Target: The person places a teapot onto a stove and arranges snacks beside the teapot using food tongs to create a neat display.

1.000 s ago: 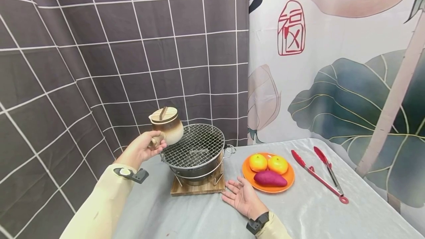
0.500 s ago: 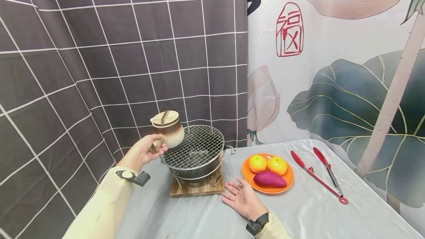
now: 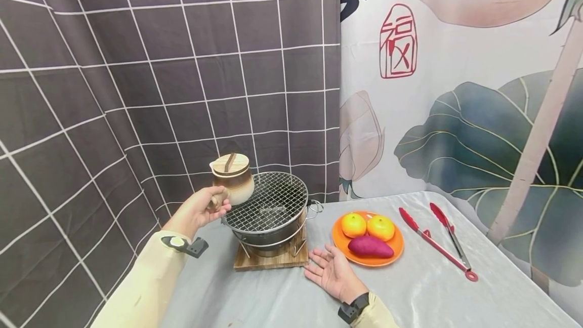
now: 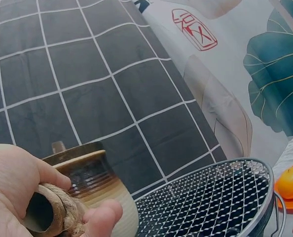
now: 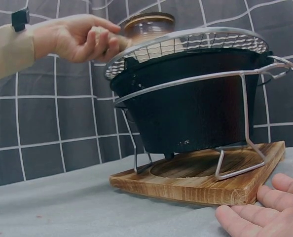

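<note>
My left hand grips the rope-wrapped side handle of a brown-and-cream ceramic teapot, thumb and fingers curled round it. A pale wooden lid with a dark bar sits on the teapot. The teapot is at the left side of the round wire grill mesh; whether its base touches the mesh I cannot tell. My right hand lies palm up with relaxed fingers on the cloth, holding nothing. Its fingertips are close to the corner of the wooden board under the grill.
The black grill bowl stands in a wire frame on the board. Right of it, an orange plate bears two oranges and a purple sweet potato. Red-tipped tongs lie spread farther right. A grid-patterned curtain hangs behind.
The left hand has brought the teapot slightly right and down towards the grill mesh, and the teapot looks a little more upright. My right hand stays where it was.
</note>
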### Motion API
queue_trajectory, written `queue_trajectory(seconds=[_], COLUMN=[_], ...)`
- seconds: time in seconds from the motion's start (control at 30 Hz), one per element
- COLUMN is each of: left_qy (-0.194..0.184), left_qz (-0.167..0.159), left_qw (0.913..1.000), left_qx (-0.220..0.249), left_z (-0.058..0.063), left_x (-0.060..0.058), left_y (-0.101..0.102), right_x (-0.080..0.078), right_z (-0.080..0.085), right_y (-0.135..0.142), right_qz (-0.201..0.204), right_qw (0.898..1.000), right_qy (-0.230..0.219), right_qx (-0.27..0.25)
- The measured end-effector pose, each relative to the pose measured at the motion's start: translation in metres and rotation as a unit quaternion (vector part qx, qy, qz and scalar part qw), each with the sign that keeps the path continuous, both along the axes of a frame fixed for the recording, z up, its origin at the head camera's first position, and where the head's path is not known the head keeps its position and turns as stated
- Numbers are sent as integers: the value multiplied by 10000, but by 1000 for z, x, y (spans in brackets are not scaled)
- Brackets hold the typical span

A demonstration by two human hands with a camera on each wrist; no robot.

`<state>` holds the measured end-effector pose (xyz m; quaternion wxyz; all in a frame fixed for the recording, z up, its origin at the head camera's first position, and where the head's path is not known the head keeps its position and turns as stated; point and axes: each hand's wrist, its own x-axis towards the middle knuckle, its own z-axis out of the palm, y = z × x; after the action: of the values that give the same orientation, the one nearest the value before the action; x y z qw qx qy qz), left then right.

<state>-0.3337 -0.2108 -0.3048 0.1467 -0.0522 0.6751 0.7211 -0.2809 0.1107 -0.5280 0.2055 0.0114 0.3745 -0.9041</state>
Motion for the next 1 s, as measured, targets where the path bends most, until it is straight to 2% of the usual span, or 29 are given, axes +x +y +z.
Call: queue_trajectory(seconds=[0.2,0.63,1.0], left_qy=[51,-66,-148], left_qz=[-202,-200,-512], left_qw=[9997,9997,9984], left_qx=[-106,-88,-176], left_z=[0,-4,-5], left_x=[0,1,2], left_y=[0,-3,-9], right_x=[0,0,0], right_z=[1,-1,-1], right_y=[0,0,0], right_qz=[1,27,-3], right_qw=[10000,10000,10000], right_qy=[46,20,19], right_qx=[-14,-64,-12])
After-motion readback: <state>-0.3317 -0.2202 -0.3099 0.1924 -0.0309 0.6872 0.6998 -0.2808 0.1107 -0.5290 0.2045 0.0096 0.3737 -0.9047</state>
